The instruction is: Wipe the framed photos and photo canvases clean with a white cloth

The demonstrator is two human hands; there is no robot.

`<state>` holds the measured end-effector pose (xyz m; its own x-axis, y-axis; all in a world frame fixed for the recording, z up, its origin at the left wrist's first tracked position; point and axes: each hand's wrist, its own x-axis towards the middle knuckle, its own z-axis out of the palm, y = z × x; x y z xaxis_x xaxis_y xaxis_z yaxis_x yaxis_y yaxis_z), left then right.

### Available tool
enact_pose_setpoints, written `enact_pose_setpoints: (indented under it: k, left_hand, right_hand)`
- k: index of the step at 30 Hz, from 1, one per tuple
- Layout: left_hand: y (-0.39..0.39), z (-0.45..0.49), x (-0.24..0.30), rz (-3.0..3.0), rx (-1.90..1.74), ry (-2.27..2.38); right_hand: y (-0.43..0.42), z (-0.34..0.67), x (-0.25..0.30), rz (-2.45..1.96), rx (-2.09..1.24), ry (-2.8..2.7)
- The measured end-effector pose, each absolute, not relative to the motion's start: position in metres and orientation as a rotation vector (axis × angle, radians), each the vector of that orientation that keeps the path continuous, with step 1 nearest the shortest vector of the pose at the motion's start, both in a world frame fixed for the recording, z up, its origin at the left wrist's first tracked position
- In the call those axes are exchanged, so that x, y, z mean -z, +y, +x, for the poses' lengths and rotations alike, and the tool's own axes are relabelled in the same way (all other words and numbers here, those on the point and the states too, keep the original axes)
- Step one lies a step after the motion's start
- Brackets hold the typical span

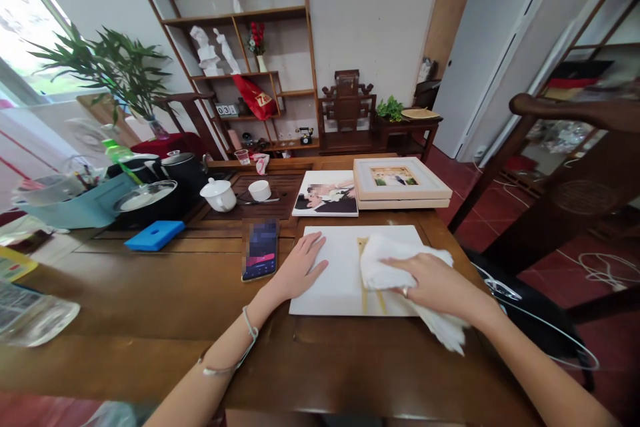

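Observation:
A white rectangular panel point(334, 287) lies flat on the wooden table in front of me. Yellowish strips point(365, 299) run along its right half, partly covered by a white cloth point(383, 263). My right hand point(430, 283), with a ring on one finger, grips this cloth and presses it on the panel; one end of the cloth trails over the panel's lower right corner. On the panel's left side rests my left hand point(303, 265), fingers apart, with nothing in it. Close to the left hand lies a phone point(261, 250) with its screen lit.
Behind the panel lie a photo print point(327, 193) and stacked frames point(403, 183). Further left stand a lidded white cup point(219, 195), a small white bowl point(259, 191), a blue box point(155, 235) and a black pot point(145, 200). A wooden chair point(565, 193) is at right.

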<state>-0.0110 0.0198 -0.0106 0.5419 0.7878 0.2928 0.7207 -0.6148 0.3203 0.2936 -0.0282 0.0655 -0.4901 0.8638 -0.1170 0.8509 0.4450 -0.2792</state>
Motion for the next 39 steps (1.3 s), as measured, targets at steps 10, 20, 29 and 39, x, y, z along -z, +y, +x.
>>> enact_pose_setpoints:
  k: [10, 20, 29, 39]
  left_hand:
    - [0.019, -0.01, 0.009, 2.605, -0.598, 1.302]
    - [0.02, -0.01, 0.01, 2.598, -0.603, 1.3]
    - [0.02, -0.01, 0.011, 2.611, -0.622, 1.291]
    - [0.019, -0.01, 0.008, 2.614, -0.59, 1.302]
  right_hand:
    - [-0.034, 0.272, -0.052, -1.523, -0.345, -2.67]
    - [-0.027, 0.307, -0.069, -1.539, -0.656, -2.598]
    - [-0.023, 0.254, -0.036, -1.57, -0.198, -2.68]
    - [-0.037, 0.288, -0.069, -1.254, -0.843, -2.68]
